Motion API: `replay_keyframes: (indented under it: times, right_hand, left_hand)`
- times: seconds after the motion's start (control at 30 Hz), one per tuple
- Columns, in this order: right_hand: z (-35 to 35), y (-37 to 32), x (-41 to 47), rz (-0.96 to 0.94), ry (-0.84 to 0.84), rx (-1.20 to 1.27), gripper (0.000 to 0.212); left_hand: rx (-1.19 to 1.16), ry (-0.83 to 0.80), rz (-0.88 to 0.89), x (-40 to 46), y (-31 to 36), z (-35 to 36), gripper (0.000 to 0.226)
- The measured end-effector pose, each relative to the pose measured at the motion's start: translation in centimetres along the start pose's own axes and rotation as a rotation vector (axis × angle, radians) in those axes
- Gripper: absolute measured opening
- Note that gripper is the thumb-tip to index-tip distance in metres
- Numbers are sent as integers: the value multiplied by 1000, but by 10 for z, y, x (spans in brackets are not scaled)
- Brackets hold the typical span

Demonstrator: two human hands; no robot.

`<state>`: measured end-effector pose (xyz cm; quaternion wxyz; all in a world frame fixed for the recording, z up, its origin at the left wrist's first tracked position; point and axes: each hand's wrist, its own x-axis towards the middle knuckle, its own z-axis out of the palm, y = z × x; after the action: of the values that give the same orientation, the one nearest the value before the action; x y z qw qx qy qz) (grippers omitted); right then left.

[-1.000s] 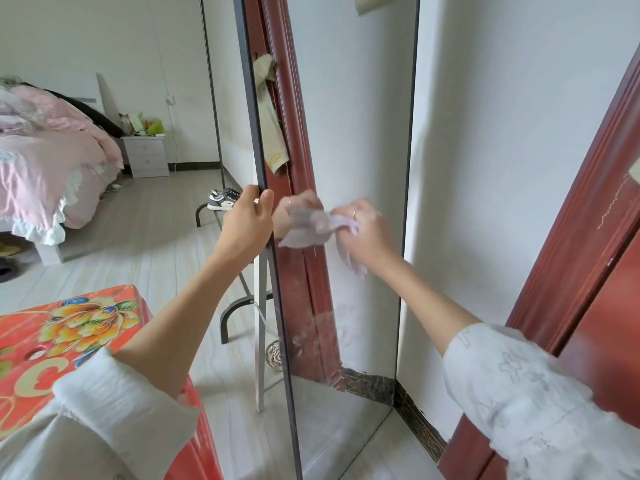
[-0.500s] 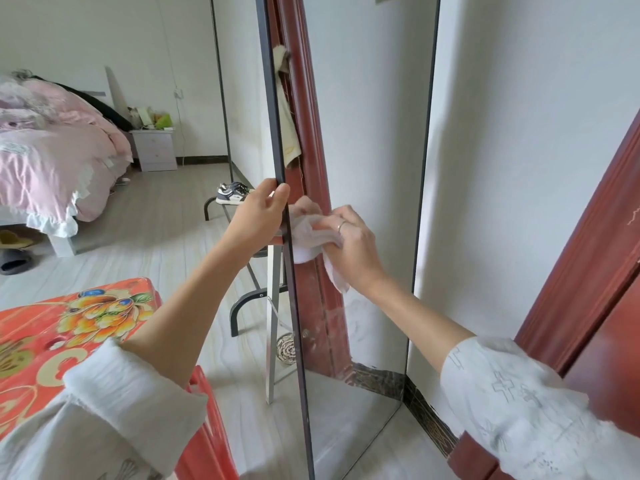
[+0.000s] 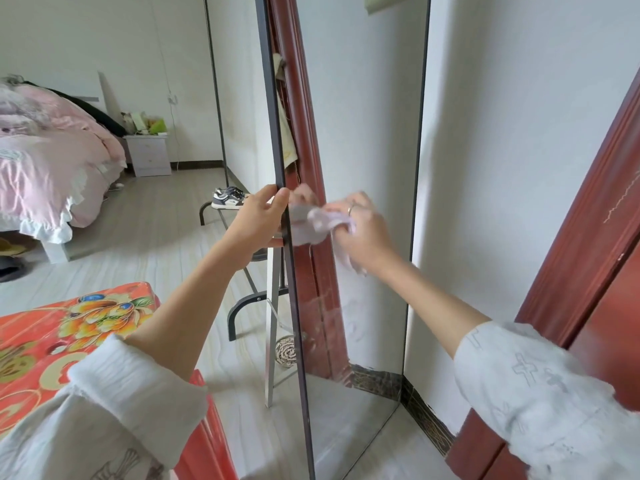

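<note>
A tall standing mirror [image 3: 367,140] with a thin dark frame leans on its stand in front of a white wall. My left hand [image 3: 258,221] grips the mirror's left frame edge at mid height, thumb on the front. My right hand [image 3: 363,230] holds a crumpled pale cloth [image 3: 323,221] pressed against the glass just right of that edge. The glass reflects a red door frame and the cloth. Smears show on the lower glass.
A red plastic stool [image 3: 45,327] with a flower print stands at lower left. A bed with pink covers [image 3: 45,161] and a white nightstand [image 3: 149,155] are at left. Sneakers [image 3: 228,199] sit on a low rack behind the mirror. A red door frame [image 3: 581,237] is at right.
My right hand with the cloth slid left toward the frame edge, then back right a little across the glass. My left hand kept its grip on the frame.
</note>
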<state>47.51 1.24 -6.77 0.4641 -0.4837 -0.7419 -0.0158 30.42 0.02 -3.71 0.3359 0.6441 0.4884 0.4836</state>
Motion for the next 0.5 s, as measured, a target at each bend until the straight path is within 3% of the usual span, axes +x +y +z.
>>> replay_keyframes:
  times: [0.13, 0.3, 0.5]
  right_hand:
    - [-5, -27, 40, -9, 187, 11, 31]
    - [20, -32, 32, -84, 230, 29, 25]
    - [37, -25, 1, -224, 183, 53, 29]
  left_hand:
    - [-221, -113, -123, 1, -3, -6, 41]
    - [-326, -180, -153, 1, -7, -11, 41]
    - [-292, -130, -86, 0, -6, -9, 39]
